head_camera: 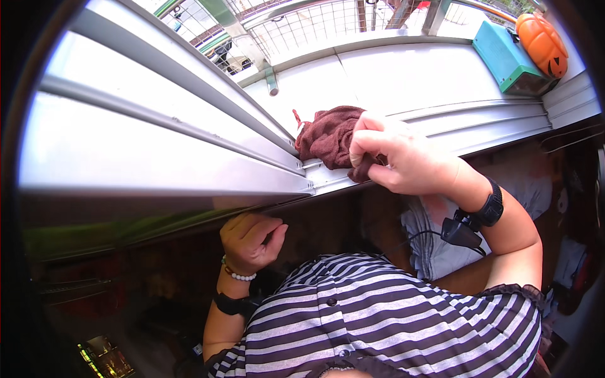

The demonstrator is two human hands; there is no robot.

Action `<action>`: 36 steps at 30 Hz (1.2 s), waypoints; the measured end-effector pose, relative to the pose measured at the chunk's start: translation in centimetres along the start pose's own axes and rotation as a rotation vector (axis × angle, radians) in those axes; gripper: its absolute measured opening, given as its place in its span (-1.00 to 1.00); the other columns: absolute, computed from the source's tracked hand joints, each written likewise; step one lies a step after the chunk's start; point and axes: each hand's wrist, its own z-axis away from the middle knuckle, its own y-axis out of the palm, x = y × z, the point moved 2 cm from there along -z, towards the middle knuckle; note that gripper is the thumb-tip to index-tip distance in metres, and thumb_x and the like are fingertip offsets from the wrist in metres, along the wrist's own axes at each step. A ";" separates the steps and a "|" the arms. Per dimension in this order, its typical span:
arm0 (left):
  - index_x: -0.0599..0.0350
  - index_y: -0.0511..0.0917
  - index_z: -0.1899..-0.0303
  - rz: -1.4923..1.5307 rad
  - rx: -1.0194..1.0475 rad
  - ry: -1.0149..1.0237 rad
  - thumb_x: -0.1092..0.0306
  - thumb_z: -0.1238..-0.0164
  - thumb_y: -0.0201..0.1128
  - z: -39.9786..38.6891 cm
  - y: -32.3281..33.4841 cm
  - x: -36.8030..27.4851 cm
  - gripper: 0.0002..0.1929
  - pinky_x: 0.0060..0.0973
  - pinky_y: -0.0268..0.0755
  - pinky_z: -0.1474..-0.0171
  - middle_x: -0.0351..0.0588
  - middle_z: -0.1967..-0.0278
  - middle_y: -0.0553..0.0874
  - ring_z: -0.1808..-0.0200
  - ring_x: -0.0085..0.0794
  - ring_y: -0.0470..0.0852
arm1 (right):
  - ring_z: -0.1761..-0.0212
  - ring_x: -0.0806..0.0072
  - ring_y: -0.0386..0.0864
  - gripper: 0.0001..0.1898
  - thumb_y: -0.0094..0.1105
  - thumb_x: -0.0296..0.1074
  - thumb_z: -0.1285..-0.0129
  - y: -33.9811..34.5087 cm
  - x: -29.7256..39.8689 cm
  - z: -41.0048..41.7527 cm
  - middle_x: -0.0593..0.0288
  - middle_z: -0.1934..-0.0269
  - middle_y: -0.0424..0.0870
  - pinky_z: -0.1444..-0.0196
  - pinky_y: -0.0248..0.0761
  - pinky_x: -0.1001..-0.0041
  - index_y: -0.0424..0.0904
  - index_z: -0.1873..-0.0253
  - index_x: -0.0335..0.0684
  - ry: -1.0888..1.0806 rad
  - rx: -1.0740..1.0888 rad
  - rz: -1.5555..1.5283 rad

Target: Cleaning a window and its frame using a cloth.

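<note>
My right hand (397, 151) grips one end of a crumpled dark brown cloth (331, 134). The cloth rests over the sliding-window track (326, 177), close against the lower end of the window frame (283, 175). A thin red cord (296, 116) shows at the cloth's far left side. My left hand (253, 238) is loosely curled below the frame's near edge, its fingers turned in and its palm partly hidden. I see nothing held in it. A bead bracelet (243, 276) circles the left wrist, and a black strap (494, 203) the right.
Beyond the track lies a white tiled sill (401, 71), bounded by a metal railing with wire mesh (302, 26). A teal box (508, 56) and an orange jack-o'-lantern pumpkin (541, 42) stand at the far right. Folded pale fabric (425, 241) lies below my right forearm.
</note>
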 end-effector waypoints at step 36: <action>0.08 0.64 0.50 -0.059 -0.007 0.015 0.50 0.02 0.45 -0.5 -0.4 -0.8 -0.89 -0.42 0.48 0.47 -0.12 0.59 0.64 0.57 -0.25 0.63 | 0.17 0.33 0.57 -0.85 0.18 -0.21 -0.23 2.0 2.6 -0.8 0.20 0.31 0.51 0.01 0.24 0.29 0.70 0.28 -0.07 -0.077 0.167 0.619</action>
